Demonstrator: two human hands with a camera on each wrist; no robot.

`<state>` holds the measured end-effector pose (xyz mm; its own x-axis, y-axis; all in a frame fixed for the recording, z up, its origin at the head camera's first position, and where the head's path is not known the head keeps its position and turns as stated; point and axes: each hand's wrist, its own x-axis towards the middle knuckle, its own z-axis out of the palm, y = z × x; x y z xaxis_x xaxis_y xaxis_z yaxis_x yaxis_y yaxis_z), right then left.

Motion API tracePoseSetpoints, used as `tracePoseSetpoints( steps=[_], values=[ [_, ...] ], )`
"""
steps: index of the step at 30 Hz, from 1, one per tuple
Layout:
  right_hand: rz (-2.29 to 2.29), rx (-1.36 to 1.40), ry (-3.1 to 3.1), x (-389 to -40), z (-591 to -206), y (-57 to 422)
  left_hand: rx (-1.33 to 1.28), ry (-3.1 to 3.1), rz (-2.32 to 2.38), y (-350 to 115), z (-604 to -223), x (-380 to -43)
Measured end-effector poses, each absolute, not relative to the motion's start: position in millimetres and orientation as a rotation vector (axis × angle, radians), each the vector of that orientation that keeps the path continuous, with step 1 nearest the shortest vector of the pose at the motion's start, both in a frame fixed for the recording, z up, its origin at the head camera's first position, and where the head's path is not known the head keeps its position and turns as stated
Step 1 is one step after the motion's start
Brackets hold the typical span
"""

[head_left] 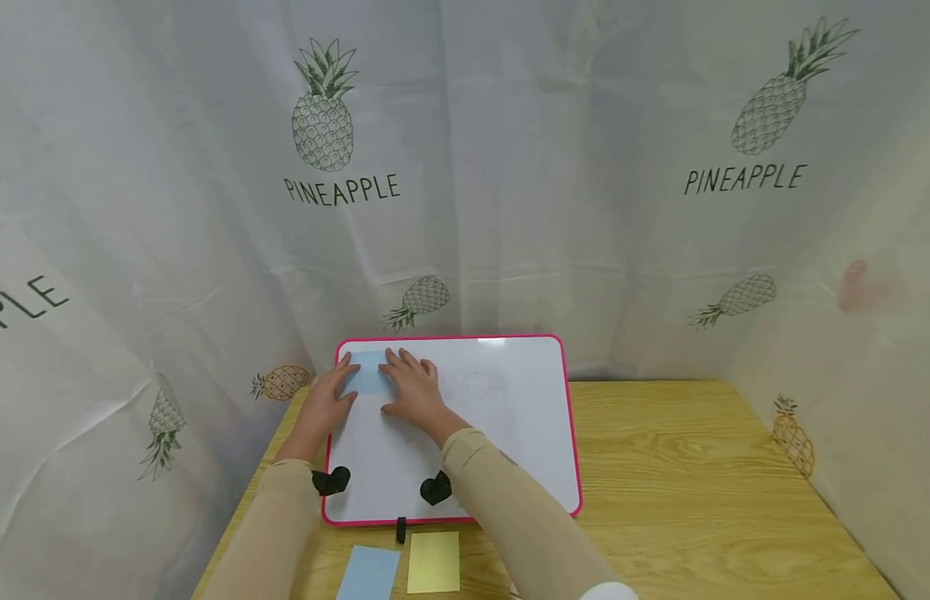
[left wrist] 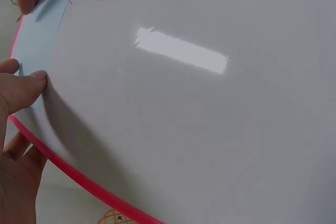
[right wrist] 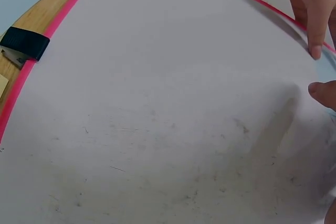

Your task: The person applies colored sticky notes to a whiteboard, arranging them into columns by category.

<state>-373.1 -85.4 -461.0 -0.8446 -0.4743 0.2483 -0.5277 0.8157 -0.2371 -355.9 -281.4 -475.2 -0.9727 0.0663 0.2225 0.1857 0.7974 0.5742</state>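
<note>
A light blue sticky note point(head_left: 368, 373) lies flat on the upper left corner of a whiteboard point(head_left: 502, 433) with a pink frame. My left hand point(head_left: 330, 408) is at the note's left side, its fingertips and thumb point(left wrist: 32, 85) touching the paper near the board's edge. In the left wrist view, other fingers of this hand show outside the pink frame. From the right, my right hand point(head_left: 415, 387) reaches over the board with spread fingers, and its fingertips rest along the note's right side. Both hands partly cover the note.
The board lies on a wooden table point(head_left: 660, 467). Below its front edge are a blue note point(head_left: 369, 573) and a yellow note point(head_left: 433, 562). A black clip-like piece point(right wrist: 24, 44) sits on the frame. Black heart-shaped pieces point(head_left: 436, 488) show beside the sleeves. A pineapple-print curtain point(head_left: 525, 208) encloses the table.
</note>
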Motion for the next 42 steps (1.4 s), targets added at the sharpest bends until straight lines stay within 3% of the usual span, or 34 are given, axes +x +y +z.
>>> tracePoseSetpoints(
  steps=[28, 42],
  values=[
    [0.872, 0.83, -2.7, -332.8, -474.3, -70.1, -0.032, -2.678, -1.22, -289.5, -493.9, -291.3],
    [1.193, 0.847, -2.71, -296.8, -498.2, -59.1, 0.053, -2.799, -1.046, -276.8, -510.7, -245.0]
  ],
)
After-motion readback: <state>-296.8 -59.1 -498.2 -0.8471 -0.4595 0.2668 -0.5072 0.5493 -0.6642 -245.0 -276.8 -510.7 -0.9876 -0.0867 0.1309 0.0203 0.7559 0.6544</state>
